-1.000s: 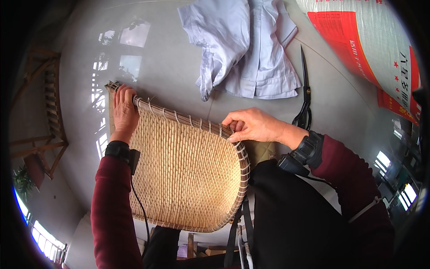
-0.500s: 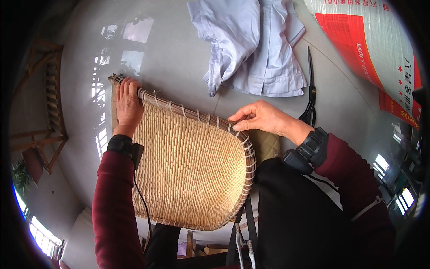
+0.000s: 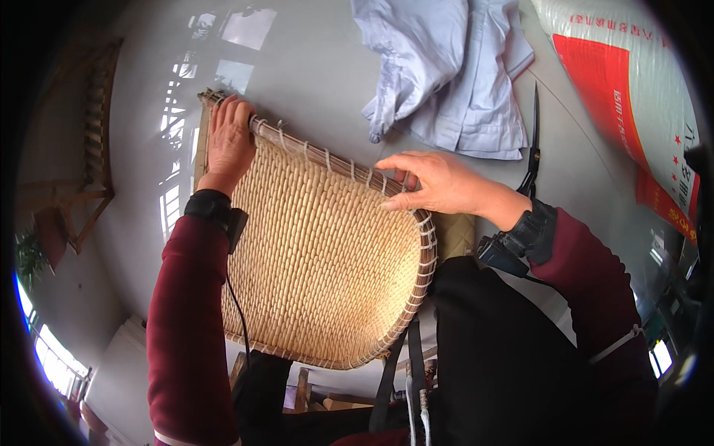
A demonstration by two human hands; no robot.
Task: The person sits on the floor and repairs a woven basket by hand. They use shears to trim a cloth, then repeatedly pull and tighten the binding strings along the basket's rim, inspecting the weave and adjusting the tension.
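Observation:
A woven winnowing basket (image 3: pixel 320 253) of pale strips rests tilted over my lap, its dark rim bound with light cord in spaced loops. My left hand (image 3: pixel 230 140) is closed round the rim near the upper left corner, with the fingers over the outer side. At the upper right of the rim is my right hand (image 3: pixel 454 184), its thumb inside the basket and its index finger stretched out beyond the edge. Thumb and fingers are apart; whether they touch the rim I cannot tell. The basket's underside is hidden.
Beyond the basket a pale blue garment (image 3: pixel 454 89) lies crumpled on the grey floor (image 3: pixel 305 74). Black scissors (image 3: pixel 534 152) lie right of it, partly hidden by my right wrist. A white and red sack (image 3: pixel 617 89) stands far right. Wooden furniture (image 3: pixel 97 149) is at the left.
My right thumb and index finger, close together on the rim before, have spread apart. My left hand keeps its grip. The whole view has shifted, with the scene sitting further right.

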